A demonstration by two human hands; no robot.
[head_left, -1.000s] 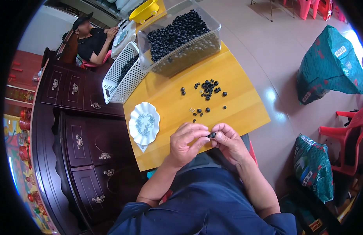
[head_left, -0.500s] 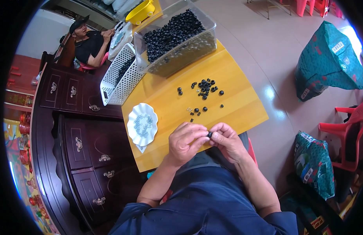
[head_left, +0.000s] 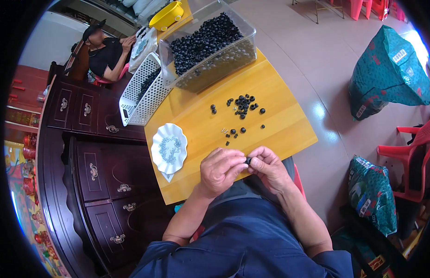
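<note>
Close to the table's near edge, a small black round part (head_left: 248,160) is pinched between the fingertips of both hands. My left hand (head_left: 220,170) has its thumb and fingers closed on the part's left side. From the right, my right hand (head_left: 269,168) grips it with thumb and index finger. Much of the part is covered by the fingers. Just beyond lie loose black round parts (head_left: 243,106), some ring-shaped with a hole, with a few tiny clear pieces (head_left: 224,130) among them. A white scalloped dish (head_left: 155,149) with small clear pieces sits left of my left hand.
A clear plastic bin (head_left: 210,74) full of black parts stands at the table's far end, beside a white perforated basket (head_left: 137,107). Dark wooden drawers (head_left: 100,178) border the left. Across from me sits a person (head_left: 110,53). Green bags (head_left: 386,69) and a red chair (head_left: 400,152) stand right.
Both hands stay almost in place, still pinching the black part, with only slight finger movement. The seated person's hands have shifted slightly.
</note>
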